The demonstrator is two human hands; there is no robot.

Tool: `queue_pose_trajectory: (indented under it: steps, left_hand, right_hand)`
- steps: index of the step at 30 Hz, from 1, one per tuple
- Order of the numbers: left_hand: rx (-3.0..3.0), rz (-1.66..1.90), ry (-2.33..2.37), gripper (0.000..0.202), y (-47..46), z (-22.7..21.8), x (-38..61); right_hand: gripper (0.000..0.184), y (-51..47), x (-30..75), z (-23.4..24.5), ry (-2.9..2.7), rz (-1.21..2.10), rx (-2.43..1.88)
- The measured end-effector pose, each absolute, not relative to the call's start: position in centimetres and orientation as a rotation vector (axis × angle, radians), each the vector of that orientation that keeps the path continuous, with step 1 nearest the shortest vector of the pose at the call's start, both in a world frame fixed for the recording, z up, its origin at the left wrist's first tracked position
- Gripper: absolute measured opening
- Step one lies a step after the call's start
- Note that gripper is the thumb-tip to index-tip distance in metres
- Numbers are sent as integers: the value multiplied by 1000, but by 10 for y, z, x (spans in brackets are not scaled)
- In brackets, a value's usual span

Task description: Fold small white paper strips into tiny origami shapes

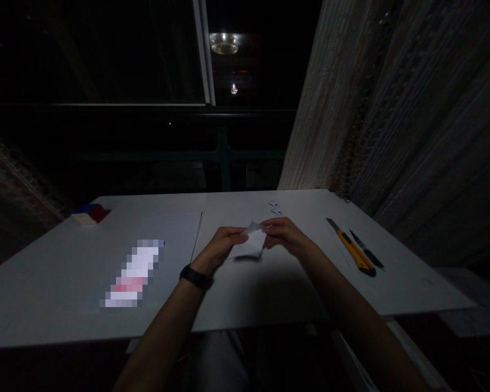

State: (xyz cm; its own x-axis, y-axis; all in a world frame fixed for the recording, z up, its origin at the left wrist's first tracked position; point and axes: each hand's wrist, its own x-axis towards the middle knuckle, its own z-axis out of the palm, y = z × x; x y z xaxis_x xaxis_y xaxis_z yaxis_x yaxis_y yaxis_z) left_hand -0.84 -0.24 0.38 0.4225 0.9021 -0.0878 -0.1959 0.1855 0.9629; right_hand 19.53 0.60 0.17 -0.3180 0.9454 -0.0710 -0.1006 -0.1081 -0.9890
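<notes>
Between both hands, above the middle of the white table, a small folded piece of white paper [250, 243] is held with a pointed flap standing up at its top. My left hand [224, 243] pinches its left side, thumb laid across the front. On the other side my right hand [285, 234] has its fingers closed on the paper's upper right edge. A dark band circles my left wrist. Just beyond my right hand, two small white pieces with dark marks [275, 207] lie on the table.
On the right lie a yellow utility knife [353, 250], its blade showing, and a dark pen-like tool [366, 249]. White sheets [179, 234] rest at left under a pixelated bright rectangle [134, 272]. A colored cube [90, 213] sits at the table's [245, 316] far left, and curtains hang on both sides.
</notes>
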Motion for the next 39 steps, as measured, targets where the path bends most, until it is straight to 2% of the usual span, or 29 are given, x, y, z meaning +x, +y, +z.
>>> queue_pose_trajectory:
  steps: [4,8,10,14,17,20,24,30,35,39]
  left_hand:
    - [1090,1010,786,40,0,-1,-6]
    - [1055,1118,823,39,5,-6,-6]
    - [1043,1134,835,38,6,-7,-6]
    - [1038,1165,839,33,6,-6,-5]
    - [1041,1228,856,36,4,-1,-4]
    - [996,1257,977,50,1,4,-4]
    - [960,1281,1042,42,1,5,-5]
    - [965,1232,1004,41,3,0,-5]
    - [1034,1149,978,37,0,1,-3]
    - [1049,1244,956,37,2,-1,-4]
  right_hand:
    - [61,3,186,1,-1285,1471,-994]
    - [65,3,172,-9,-1271,1442,-993]
    - [60,4,167,-14,-1263,1387,-1001]
    - [37,7,162,-20,-1209,1327,-1056]
    - [30,8,162,-19,-1170,1233,-1124]
    - [28,7,161,-17,-1177,1133,-1180]
    - [31,5,160,-17,-1202,1079,-1156]
    - [39,6,161,-20,-1284,981,-1066]
    - [30,7,163,-19,-1315,915,-1074]
    - [30,6,163,-18,-1292,979,-1117]
